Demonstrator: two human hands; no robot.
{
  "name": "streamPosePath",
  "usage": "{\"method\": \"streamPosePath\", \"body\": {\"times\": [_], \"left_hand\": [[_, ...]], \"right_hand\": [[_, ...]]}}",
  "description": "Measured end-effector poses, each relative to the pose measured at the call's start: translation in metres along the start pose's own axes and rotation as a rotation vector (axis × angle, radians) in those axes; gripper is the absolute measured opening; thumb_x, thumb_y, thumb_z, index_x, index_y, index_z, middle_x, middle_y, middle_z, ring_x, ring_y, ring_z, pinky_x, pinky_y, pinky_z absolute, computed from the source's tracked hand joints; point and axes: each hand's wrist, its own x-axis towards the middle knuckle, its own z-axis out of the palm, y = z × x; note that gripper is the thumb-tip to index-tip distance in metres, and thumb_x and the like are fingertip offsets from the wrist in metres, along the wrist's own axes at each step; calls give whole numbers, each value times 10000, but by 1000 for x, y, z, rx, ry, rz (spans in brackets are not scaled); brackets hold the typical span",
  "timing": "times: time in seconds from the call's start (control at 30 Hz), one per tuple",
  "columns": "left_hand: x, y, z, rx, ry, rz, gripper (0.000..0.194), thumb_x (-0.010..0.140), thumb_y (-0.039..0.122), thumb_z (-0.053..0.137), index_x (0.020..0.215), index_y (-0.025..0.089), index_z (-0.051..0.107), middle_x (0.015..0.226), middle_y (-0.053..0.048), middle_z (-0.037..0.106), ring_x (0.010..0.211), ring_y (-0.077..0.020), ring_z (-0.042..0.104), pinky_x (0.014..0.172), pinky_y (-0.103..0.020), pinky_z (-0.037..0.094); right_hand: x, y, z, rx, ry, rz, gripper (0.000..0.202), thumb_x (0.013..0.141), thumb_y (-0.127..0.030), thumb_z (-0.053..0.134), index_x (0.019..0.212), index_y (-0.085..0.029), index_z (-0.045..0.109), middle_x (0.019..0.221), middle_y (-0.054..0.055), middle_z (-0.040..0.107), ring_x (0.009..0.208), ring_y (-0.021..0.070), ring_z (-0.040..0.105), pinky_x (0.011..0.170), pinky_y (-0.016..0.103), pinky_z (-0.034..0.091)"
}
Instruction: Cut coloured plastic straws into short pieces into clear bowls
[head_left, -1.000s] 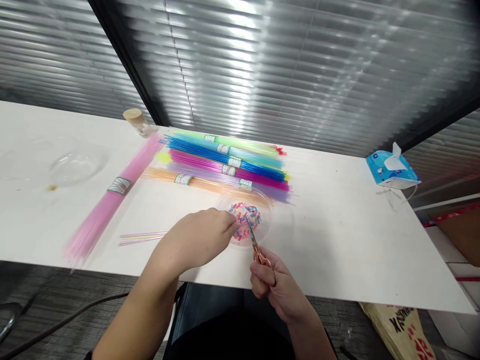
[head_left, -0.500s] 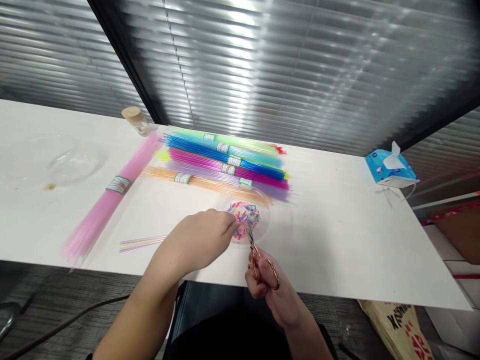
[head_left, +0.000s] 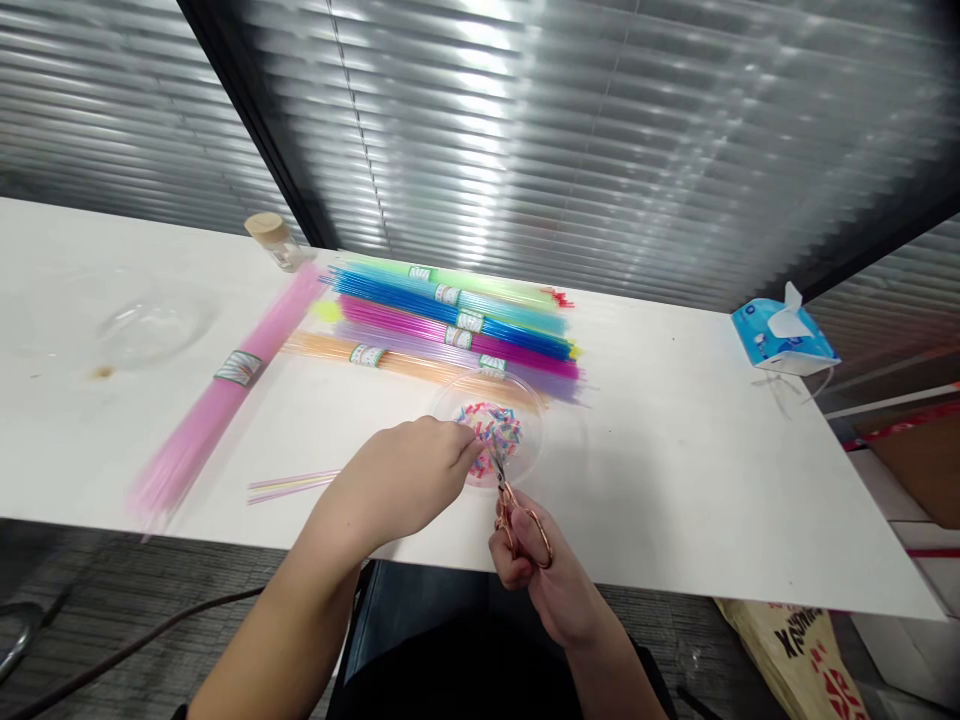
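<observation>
My left hand [head_left: 409,465] is closed on a few thin plastic straws [head_left: 292,487], whose pale pink and yellow tails stick out behind the wrist. Its fingertips are over a clear round bowl [head_left: 534,450] holding many short cut straw pieces [head_left: 491,420] in pink, blue and red. In my right hand [head_left: 536,550] are rose-gold-handled scissors [head_left: 501,470], thumb and fingers in the loops. The blades point up over the bowl, close beside the left fingertips. Where they meet the straws is too small to make out.
Beyond the bowl lie bundles of coloured straws [head_left: 517,335] with paper bands. A long pink bundle [head_left: 199,430] lies at left, near a clear plastic dish [head_left: 150,325] and a wooden-lidded jar [head_left: 274,240]. A blue tissue box [head_left: 784,335] stands at right.
My left hand and the straws have shifted slightly to the right. The scissors' handles look a little closer together.
</observation>
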Motion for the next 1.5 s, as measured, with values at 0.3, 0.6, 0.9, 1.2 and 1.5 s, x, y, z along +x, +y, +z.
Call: {"method": "streamPosePath", "body": {"times": [0.3,0.6,0.9,1.2,1.5], "left_hand": [[0,-1,0,-19,15,13,415,963,385,240,702,201,506,726,-41,606,648,-188,547,549,-281,265],[3,-2,0,17,6,-1,415,960,371,237,699,197,509,725,-51,606,659,-198,564,545,-282,282],[7,-2,1,22,24,16,405,963,371,249,694,196,497,732,-42,612,656,-187,561,543,-277,278],[10,-7,-1,-1,34,20,425,960,400,245,651,188,445,678,-31,576,632,-175,534,546,-274,280],[6,-4,-2,-78,52,16,418,957,376,230,654,186,448,702,-40,582,658,-182,545,577,-292,324]], "right_hand": [[2,-3,0,10,9,12,488,838,-650,528,775,-205,338,529,-112,204,461,56,110,445,223,73],[3,1,5,73,119,55,441,819,-542,626,753,-208,345,450,-129,282,424,44,157,424,202,126],[3,2,6,139,105,99,427,811,-514,643,765,-221,336,419,-145,303,385,42,138,394,197,128],[3,2,5,139,120,125,464,784,-550,653,768,-226,321,419,-151,274,397,46,112,406,205,116],[-7,-2,7,21,0,72,480,865,-673,431,771,-220,302,514,-110,234,479,70,97,458,229,87]]}}
